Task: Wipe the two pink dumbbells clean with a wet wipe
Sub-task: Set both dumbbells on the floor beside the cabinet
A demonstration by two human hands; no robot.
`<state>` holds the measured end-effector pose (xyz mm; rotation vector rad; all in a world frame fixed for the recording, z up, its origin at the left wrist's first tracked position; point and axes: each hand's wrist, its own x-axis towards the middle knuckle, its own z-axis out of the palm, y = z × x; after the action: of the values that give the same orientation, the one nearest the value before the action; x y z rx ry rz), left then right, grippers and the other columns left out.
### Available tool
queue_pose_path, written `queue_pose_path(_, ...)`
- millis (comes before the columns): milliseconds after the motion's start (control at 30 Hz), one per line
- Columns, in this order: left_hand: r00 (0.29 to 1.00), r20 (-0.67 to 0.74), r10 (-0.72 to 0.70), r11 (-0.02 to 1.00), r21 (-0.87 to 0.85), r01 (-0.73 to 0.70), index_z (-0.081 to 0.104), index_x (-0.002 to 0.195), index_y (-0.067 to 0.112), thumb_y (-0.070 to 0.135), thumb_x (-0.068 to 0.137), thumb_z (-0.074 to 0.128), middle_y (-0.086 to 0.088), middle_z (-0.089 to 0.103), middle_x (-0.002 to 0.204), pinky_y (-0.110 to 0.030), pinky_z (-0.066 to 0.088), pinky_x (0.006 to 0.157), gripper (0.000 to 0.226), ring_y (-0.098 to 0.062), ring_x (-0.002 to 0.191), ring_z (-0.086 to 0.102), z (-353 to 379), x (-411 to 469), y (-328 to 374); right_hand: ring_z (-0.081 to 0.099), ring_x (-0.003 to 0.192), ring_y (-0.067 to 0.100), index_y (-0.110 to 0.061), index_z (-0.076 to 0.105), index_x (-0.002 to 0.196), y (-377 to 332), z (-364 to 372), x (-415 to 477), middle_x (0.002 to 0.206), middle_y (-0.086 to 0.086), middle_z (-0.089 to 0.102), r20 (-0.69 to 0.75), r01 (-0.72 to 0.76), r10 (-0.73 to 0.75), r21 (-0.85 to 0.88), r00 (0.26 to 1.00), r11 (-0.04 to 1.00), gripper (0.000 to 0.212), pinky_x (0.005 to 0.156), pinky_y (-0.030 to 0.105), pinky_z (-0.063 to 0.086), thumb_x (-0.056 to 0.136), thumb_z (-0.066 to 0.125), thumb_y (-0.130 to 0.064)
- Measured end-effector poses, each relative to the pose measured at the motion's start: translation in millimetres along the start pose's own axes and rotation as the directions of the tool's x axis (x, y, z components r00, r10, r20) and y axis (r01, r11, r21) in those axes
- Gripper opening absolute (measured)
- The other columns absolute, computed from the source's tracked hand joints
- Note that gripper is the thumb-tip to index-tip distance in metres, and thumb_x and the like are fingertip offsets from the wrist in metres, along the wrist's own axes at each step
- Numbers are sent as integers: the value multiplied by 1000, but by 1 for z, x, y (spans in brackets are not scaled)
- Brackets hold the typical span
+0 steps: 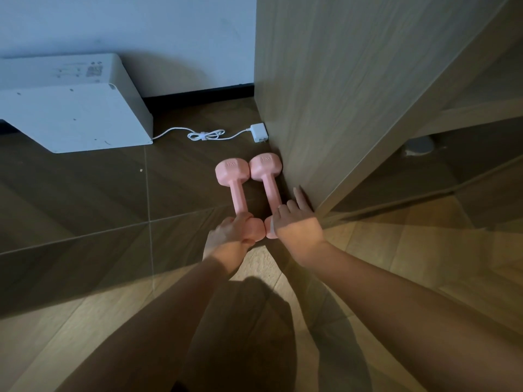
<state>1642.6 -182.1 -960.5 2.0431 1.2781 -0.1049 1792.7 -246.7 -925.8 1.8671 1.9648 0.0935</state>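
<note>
Matt pink dumbbells point(240, 190); glossy wood-grain floor point(113, 199)

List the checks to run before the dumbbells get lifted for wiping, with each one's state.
1. Both dumbbells in view, side by side on the floor: ok.
2. Left hand on left dumbbell: ok, at its near end.
3. Right hand gripping right dumbbell: not ok, fingers spread over it.
4. Wet wipe in view: not ok, none seen.
5. Cable clear of dumbbells: ok.
6. Room beside the cabinet: cannot tell, tight.
</note>
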Motion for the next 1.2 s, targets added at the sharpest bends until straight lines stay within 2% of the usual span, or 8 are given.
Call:
queue_pose_path(100, 1000, 9, -17, 1000, 16, 17, 41, 142, 30, 26, 90, 68, -5, 58, 129, -47, 48, 101, 58, -24, 115, 58, 1, 0, 1, 57, 110, 32, -2, 59, 119, 4, 1, 2, 111, 12, 65, 35, -12, 12, -3, 999, 1000, 24, 121, 54, 9, 97, 49, -3)
queue_pose_path(400, 998, -56, -4, 1000, -20, 3, 35, 146, 30, 32, 90, 68, -7, 44, 145, -37, 47, 99, 65, -27, 125, 50, 5, -9, -6, 64, 111, 24, -7, 58, 133, -4, 2, -13, 123, 10, 67, -77, -100, 117, 190, 990, 977, 35, 103, 35, 48, 99, 52, -14)
queue_pose_path(633, 998, -44, -47, 997, -58, 44, 39, 147, 25, 27, 93, 64, -8, 53, 136, -33, 46, 95, 60, -25, 118, 55, 1, -11, 0, 33, 145, 34, 0, 24, 152, -6, 19, -11, 158, 22, 29, -14, -57, 63, 275, 998, 960, 54, 120, 44, 28, 102, 42, -6)
queue_pose_path(733, 998, -52, -35, 999, -42, 33, 39, 147, 25, 27, 94, 64, -8, 52, 136, -32, 46, 96, 59, -25, 119, 55, 1, -13, 4, 68, 108, 21, -9, 67, 124, -6, 9, -8, 115, 11, 71, -38, -55, 62, 164, 997, 985, 39, 101, 32, 51, 88, 70, -22)
queue_pose_path(800, 998, -64, -29, 999, -47, 26, 38, 147, 25, 26, 94, 64, -8, 52, 136, -30, 45, 92, 59, -25, 119, 55, 2, -14, 3, 73, 80, 15, -14, 78, 102, -2, 0, -4, 86, 2, 75, -81, -54, 63, 110, 995, 992, 30, 84, 26, 57, 74, 80, -24)
queue_pose_path(967, 997, -72, -5, 999, -54, 1, 31, 149, 32, 26, 95, 61, -5, 47, 144, -29, 46, 92, 62, -23, 122, 53, 2, -17, -4, 36, 143, 33, -1, 27, 151, 2, 18, -14, 156, 22, 33, -58, 22, -11, 201, 998, 979, 51, 118, 45, 31, 102, 39, -8)
queue_pose_path(1067, 998, -45, -47, 989, -146, 40, 18, 156, 29, 24, 98, 58, -4, 37, 155, -22, 43, 98, 70, -17, 130, 46, 3, -21, -7, 5, 152, 31, -5, 7, 156, 0, 27, -37, 164, 18, 5, -40, 55, -48, 209, 998, 976, 60, 124, 46, 10, 102, 31, -14)
queue_pose_path(1200, 997, -15, -69, 982, -175, 65, 16, 158, 18, 22, 103, 48, -13, 32, 159, -26, 30, 111, 64, -30, 144, 34, 7, -29, -8, 7, 152, 32, -3, 7, 155, -15, 25, -31, 164, 19, 9, -51, -52, 69, 287, 996, 957, 60, 124, 47, 9, 103, 35, -16)
